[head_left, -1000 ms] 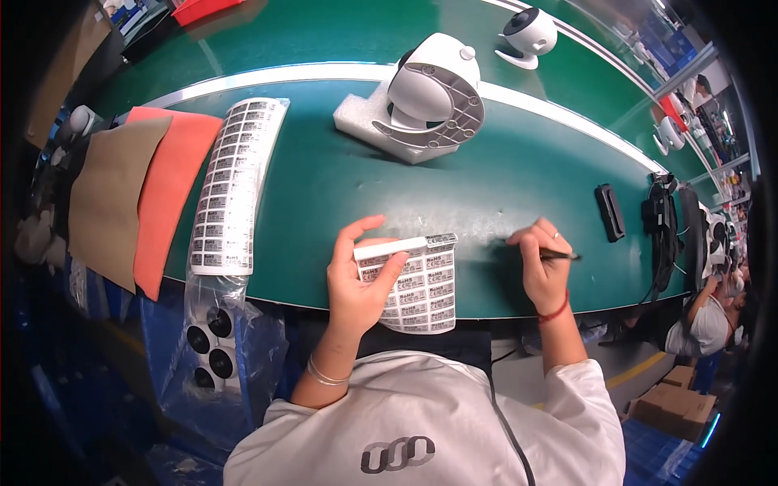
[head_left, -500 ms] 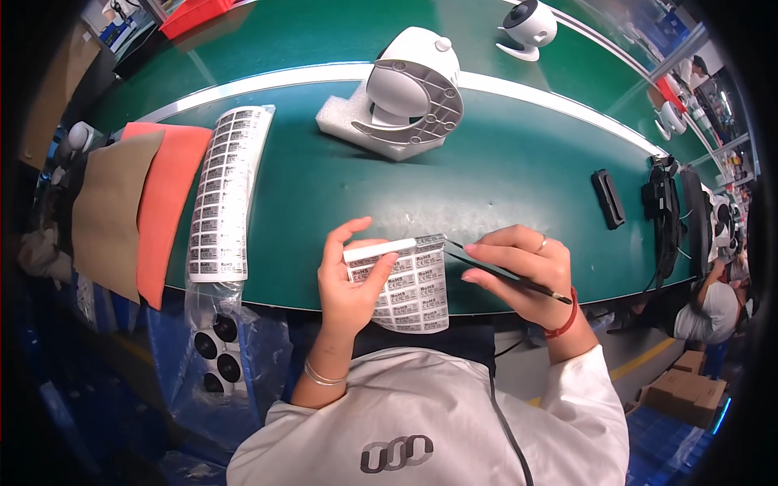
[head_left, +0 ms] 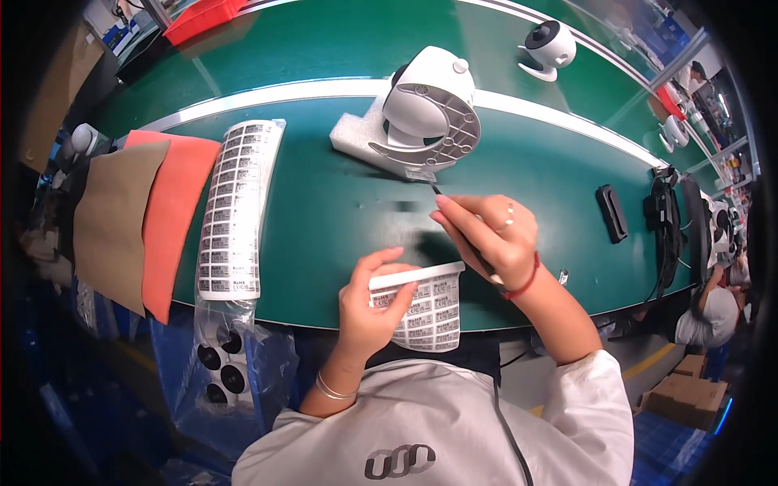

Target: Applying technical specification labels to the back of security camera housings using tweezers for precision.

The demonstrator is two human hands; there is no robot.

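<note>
My left hand [head_left: 377, 300] grips a curled sheet of printed labels [head_left: 429, 312] at the table's near edge, thumb in front and fingers behind. My right hand [head_left: 494, 235] is closed on dark tweezers [head_left: 438, 191] and reaches over the table toward the far side. A small label [head_left: 421, 175] sits at the tweezers' tip, just below the base of a white camera [head_left: 433, 105]. The camera lies tilted with its ribbed underside facing me, resting on a white foam block [head_left: 356, 139].
At left lie a long strip of labels [head_left: 235, 211], an orange sheet [head_left: 182, 211] and a brown sheet [head_left: 117, 219]. A black oblong part [head_left: 611, 213] lies at right. Another white camera [head_left: 551, 49] stands farther back, near a red bin [head_left: 198, 20] at far left.
My right hand has moved away from the label sheet, up toward the camera, carrying a label on the tweezers. My left hand and its sheet sit slightly lower and farther right in view.
</note>
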